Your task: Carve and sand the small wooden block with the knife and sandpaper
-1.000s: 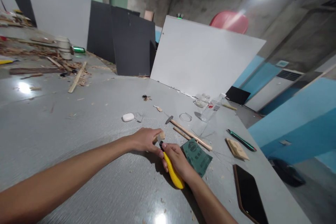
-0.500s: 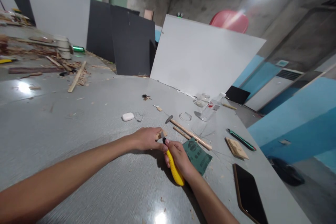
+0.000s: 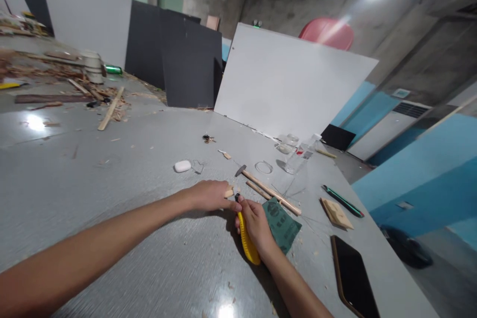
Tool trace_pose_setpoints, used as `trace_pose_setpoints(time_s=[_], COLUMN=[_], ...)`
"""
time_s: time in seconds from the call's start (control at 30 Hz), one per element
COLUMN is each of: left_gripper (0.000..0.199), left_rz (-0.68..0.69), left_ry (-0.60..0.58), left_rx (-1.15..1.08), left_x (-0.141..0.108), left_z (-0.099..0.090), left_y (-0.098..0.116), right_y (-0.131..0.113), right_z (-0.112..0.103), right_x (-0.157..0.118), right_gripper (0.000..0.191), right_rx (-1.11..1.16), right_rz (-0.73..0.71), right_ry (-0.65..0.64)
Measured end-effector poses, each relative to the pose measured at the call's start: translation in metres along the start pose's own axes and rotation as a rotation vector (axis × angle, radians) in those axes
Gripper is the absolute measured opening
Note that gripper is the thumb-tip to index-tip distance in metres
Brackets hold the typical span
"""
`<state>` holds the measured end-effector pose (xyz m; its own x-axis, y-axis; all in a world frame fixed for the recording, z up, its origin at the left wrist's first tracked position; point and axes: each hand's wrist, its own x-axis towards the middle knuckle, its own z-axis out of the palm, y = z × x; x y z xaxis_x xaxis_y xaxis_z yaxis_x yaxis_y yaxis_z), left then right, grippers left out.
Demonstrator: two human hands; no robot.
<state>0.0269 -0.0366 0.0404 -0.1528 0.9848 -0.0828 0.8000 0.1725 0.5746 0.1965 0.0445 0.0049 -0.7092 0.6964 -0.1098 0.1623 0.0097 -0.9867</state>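
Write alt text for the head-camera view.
A left hand holds a small pale wooden piece and a right hand grips a yellow-handled knife, over a grey tabletop. To the right lie a wooden-handled hammer, green sandpaper sheet and black smartphone; a clear plastic bottle is farther back.

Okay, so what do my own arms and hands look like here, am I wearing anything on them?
Your left hand and right hand are both without gloves. Your left forearm and right forearm are bare as far as the picture shows, with no sleeve, watch or bracelet in sight. I can't make out a ring on either hand.
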Motion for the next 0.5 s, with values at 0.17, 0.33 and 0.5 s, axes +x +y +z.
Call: trace_pose_setpoints(time_s=[0.17,0.33,0.5], left_gripper=[0.076,0.063,0.057], left_rz=[-0.039,0.008,0.028], left_ry=[0.101,0.136,0.149], left_rx=[0.037,-0.004,-0.017], left_x=[-0.001,0.0,0.001], left_z=[0.009,0.013,0.016], left_y=[-0.003,-0.015,-0.018], right_y=[-0.001,0.0,0.001], right_z=[0.0,-0.002,-0.003], right_x=[0.002,0.003,0.003], right_gripper=[0.072,0.069,0.067], right_rx=[0.082,0.103,0.111], right_rz=[0.044,0.066,0.067], right_ry=[0.026,-0.039,-0.066])
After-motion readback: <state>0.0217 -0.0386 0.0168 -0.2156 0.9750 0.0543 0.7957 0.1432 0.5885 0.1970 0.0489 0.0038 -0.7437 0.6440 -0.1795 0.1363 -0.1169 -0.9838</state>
